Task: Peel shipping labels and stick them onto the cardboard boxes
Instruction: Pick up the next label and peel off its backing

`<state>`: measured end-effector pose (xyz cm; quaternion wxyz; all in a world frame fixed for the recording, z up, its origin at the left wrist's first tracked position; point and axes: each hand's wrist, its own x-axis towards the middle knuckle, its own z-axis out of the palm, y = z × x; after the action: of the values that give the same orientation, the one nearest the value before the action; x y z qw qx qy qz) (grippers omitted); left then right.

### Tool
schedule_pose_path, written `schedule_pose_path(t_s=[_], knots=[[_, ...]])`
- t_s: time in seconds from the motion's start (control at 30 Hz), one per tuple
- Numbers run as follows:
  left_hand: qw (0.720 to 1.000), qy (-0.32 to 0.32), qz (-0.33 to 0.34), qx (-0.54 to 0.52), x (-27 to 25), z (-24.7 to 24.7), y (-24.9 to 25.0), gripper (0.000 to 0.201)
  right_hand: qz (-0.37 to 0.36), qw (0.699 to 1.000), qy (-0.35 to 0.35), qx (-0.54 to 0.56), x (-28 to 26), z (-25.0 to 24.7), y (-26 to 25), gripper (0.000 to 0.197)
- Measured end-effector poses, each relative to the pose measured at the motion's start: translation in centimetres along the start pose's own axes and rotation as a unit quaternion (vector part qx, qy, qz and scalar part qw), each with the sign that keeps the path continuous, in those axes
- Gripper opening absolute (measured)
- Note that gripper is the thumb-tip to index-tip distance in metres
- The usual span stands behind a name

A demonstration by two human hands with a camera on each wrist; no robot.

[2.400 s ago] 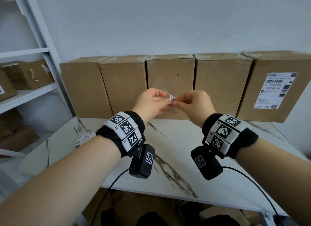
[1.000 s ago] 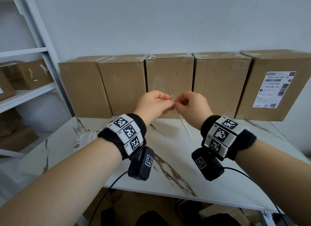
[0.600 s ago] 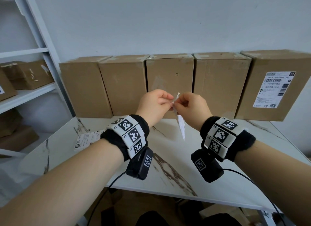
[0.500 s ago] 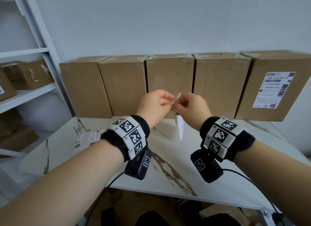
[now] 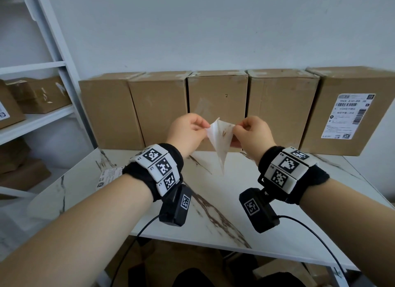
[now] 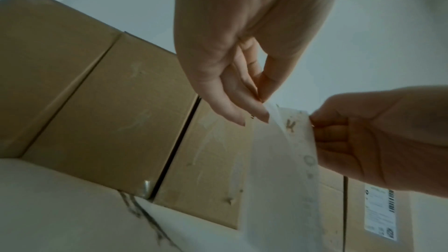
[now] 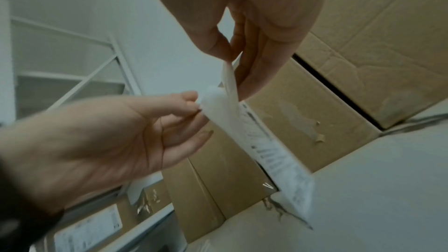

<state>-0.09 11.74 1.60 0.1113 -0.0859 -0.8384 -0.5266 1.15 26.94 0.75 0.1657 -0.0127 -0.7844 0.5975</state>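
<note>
A white shipping label (image 5: 220, 141) hangs in the air in front of the middle cardboard box (image 5: 218, 90), split at its top into two layers that form a V. My left hand (image 5: 206, 127) pinches the left layer's corner between thumb and fingertips. My right hand (image 5: 236, 127) pinches the right layer, whose inner face shows brown specks (image 6: 290, 127). The two layers stay joined lower down, and the printed strip (image 7: 278, 160) hangs toward the marble table (image 5: 277, 222). The rightmost box (image 5: 320, 94) carries a stuck-on label (image 5: 352, 115).
Several plain cardboard boxes stand in a row against the wall at the table's back edge. Another printed label (image 5: 109, 176) lies flat on the table's left side. A white shelf unit (image 5: 53, 58) at the left holds more boxes (image 5: 40, 94). Camera cables hang below both wrists.
My hands, which pinched the label's top corner close together, have drawn apart sideways. The label's two layers have opened from one thin edge-on strip into a V.
</note>
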Motion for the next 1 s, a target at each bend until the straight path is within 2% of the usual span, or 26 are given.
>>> schedule_pose_path(t_s=[0.13, 0.33, 0.4, 0.47, 0.57, 0.67, 0.83, 1.0], knots=[[0.999, 0.011, -0.038, 0.001, 0.2, -1.2, -1.0, 0.030, 0.037, 0.997, 0.030, 0.061, 0.2, -0.6, -0.1, 0.008], [0.995, 0.017, -0.091, 0.048, 1.2, -2.7, -3.1, 0.025, 0.035, 0.996, 0.046, 0.069, 0.4, -0.5, 0.1, 0.023], [0.990, -0.004, -0.117, 0.081, 1.4, -3.2, -3.8, 0.025, 0.021, 0.997, 0.058, 0.043, 0.5, -0.4, 0.3, 0.026], [0.979, -0.038, -0.154, 0.127, 1.3, -3.5, -4.3, 0.013, 0.013, 0.997, 0.075, 0.017, 0.7, -0.2, 0.4, 0.029], [0.958, -0.073, -0.197, 0.196, 1.3, -3.9, -5.5, 0.028, 0.021, 0.996, 0.083, 0.009, 1.0, 0.1, 0.5, 0.035], [0.940, -0.084, -0.213, 0.251, 0.9, -4.5, -6.0, 0.009, 0.022, 0.996, 0.090, 0.008, 1.0, 0.3, 0.2, 0.032], [0.916, -0.108, -0.210, 0.325, 0.2, -5.4, -5.7, 0.030, 0.017, 0.994, 0.102, -0.019, 1.0, 0.1, -0.3, 0.030], [0.900, -0.121, -0.205, 0.366, 0.0, -5.5, -4.9, 0.023, 0.008, 0.997, 0.073, -0.036, 0.8, 0.7, -0.5, 0.030]])
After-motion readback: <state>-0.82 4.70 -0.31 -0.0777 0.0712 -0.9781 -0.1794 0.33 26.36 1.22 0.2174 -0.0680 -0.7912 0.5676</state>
